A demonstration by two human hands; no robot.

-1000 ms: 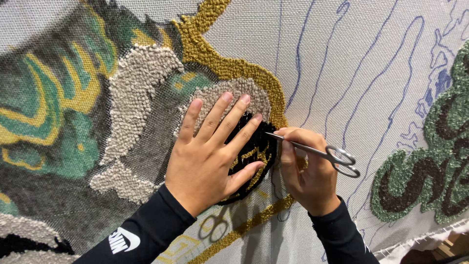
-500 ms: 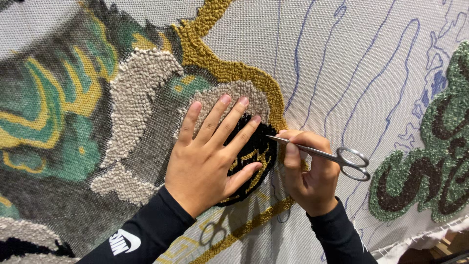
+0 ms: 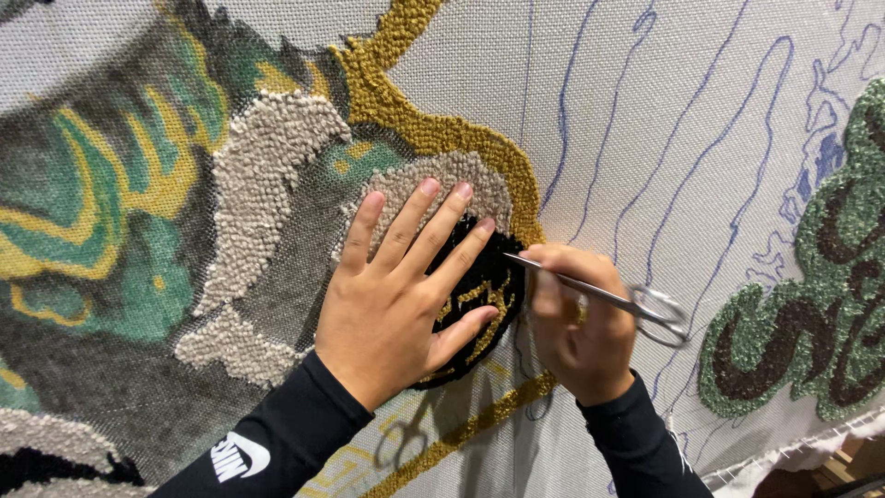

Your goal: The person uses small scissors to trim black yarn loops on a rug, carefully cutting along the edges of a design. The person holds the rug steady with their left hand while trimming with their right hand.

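A large tufted rug cloth [image 3: 645, 111] fills the view, with grey, green, gold and black yarn patches on a pale backing marked with blue drawn lines. My left hand [image 3: 396, 295] lies flat with fingers spread on a black tufted patch [image 3: 484, 277] ringed by beige and gold yarn. My right hand [image 3: 576, 323] grips small metal scissors [image 3: 613, 300]; their tips point left and touch the black patch's right edge. Both arms wear black sleeves.
A thick gold yarn outline [image 3: 406, 101] curves above the hands. A green and dark tufted shape [image 3: 811, 286] sits at the right. The cloth's frayed lower edge [image 3: 793, 456] runs along the bottom right corner.
My right hand and the scissors have shifted slightly to the right and down. My left hand stays pressed on the black patch.
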